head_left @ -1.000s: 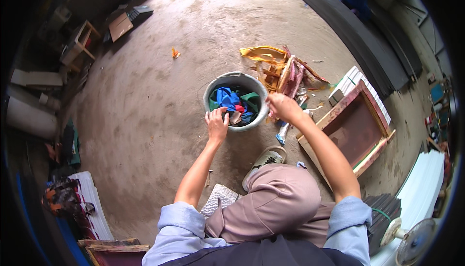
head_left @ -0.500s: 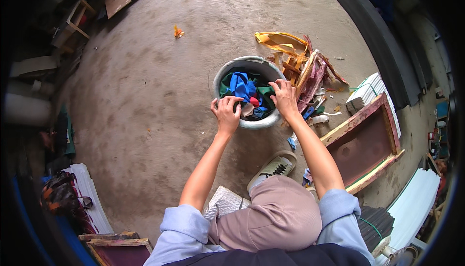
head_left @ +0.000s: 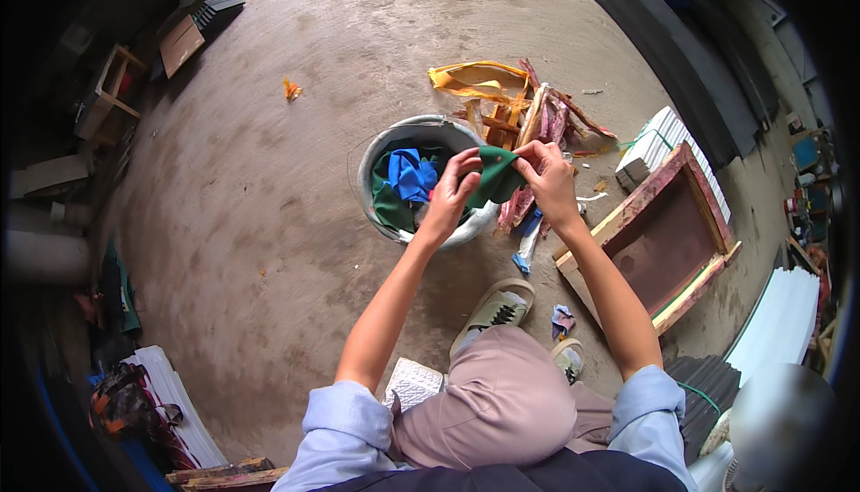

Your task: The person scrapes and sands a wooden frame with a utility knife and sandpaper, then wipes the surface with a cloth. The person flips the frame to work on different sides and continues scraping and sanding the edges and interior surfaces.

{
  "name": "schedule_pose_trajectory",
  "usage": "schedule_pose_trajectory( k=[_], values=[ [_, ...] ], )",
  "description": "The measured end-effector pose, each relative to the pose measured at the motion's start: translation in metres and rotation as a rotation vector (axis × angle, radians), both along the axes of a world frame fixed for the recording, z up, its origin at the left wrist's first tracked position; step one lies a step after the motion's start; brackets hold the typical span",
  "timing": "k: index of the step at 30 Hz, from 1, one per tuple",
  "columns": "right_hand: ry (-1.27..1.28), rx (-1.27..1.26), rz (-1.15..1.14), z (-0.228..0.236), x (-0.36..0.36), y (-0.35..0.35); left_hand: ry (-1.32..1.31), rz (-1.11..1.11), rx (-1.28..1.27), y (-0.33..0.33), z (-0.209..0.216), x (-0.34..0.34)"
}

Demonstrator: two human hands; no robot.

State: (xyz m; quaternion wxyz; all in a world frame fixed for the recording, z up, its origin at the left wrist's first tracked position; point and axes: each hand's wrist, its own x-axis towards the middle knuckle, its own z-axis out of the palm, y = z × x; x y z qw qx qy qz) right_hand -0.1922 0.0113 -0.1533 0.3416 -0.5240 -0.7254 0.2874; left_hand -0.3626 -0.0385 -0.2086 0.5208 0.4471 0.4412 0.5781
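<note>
A green piece of cloth is stretched between my hands above the right side of a grey bucket. My right hand pinches the cloth's right end between thumb and fingers. At its left end, my left hand grips the same cloth, its fingers bent over the edge. Inside the bucket lie a crumpled blue cloth and more green cloth. My left hand and wrist hide part of the bucket's contents.
Beyond the bucket lies a heap of broken wooden strips with yellow torn material. A stained wooden frame leans to the right, near a white stack. A small cloth scrap lies near my shoe.
Both hands were apart over the bucket with cloth below them. Now they hold a green cloth up between them, shifted rightward, and the view has moved slightly.
</note>
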Motion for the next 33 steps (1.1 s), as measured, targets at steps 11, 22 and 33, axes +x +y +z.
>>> schedule_pose_trajectory(
  k=[11, 22, 33],
  values=[
    [0.148, -0.251, -0.356, -0.087, 0.108, 0.023, 0.308, 0.141, -0.285, 0.023, -0.023, -0.002],
    [-0.4, -0.174, -0.661, -0.232, 0.056, 0.007, 0.324, 0.239, -0.343, 0.006, -0.08, 0.022],
    [-0.161, -0.121, -0.538, -0.162, 0.1, -0.002, 0.028, 0.04, -0.272, 0.019, -0.029, 0.059]
  ],
)
